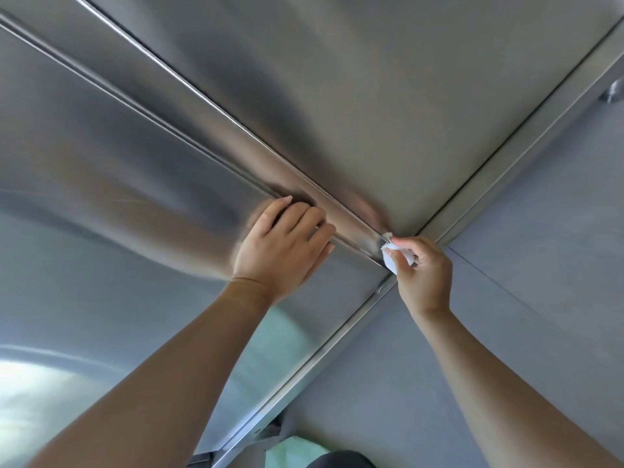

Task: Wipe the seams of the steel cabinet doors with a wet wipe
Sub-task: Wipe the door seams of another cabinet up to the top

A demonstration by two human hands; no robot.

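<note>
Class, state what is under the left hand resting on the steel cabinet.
The left hand rests on the brushed steel cabinet door, fingertips reaching the seam. The metal beneath the palm is covered.

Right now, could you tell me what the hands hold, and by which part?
The right hand pinches the wet wipe by its middle; the left hand rests on the door.

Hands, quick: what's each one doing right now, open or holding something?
Left hand: open, fingers resting on the steel door.
Right hand: closed on the wet wipe, pinching it at the seam.
</note>
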